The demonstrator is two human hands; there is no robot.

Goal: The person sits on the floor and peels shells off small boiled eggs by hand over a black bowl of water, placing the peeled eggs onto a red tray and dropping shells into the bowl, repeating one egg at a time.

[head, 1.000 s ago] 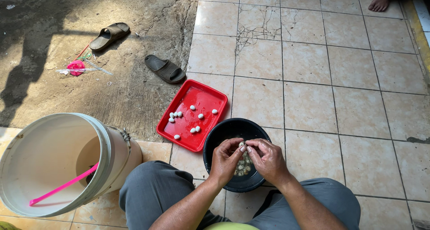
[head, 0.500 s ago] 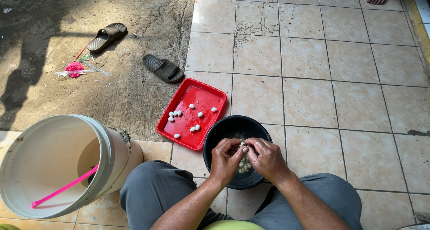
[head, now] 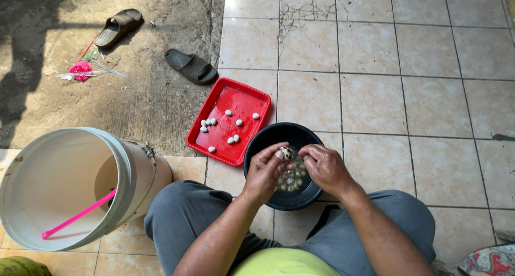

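A black bowl (head: 273, 136) sits on the tiled floor between my knees, with several small speckled eggs (head: 293, 180) in water inside it. Both hands hover over the bowl. My left hand (head: 265, 173) and my right hand (head: 323, 168) together pinch one small speckled egg (head: 286, 152) at the fingertips. To the left of the bowl lies a red tray (head: 242, 95) that carries several small white peeled eggs (head: 232, 130).
A large white bucket (head: 64, 184) with a pink stick (head: 78, 215) inside stands at my left knee. Two dark sandals (head: 190, 65) lie on the concrete beyond the tray, near pink litter (head: 81, 70). Tiles stretch to the right.
The hands stay over the bowl with small finger movements on the egg. The view has shifted slightly; nothing else has moved.
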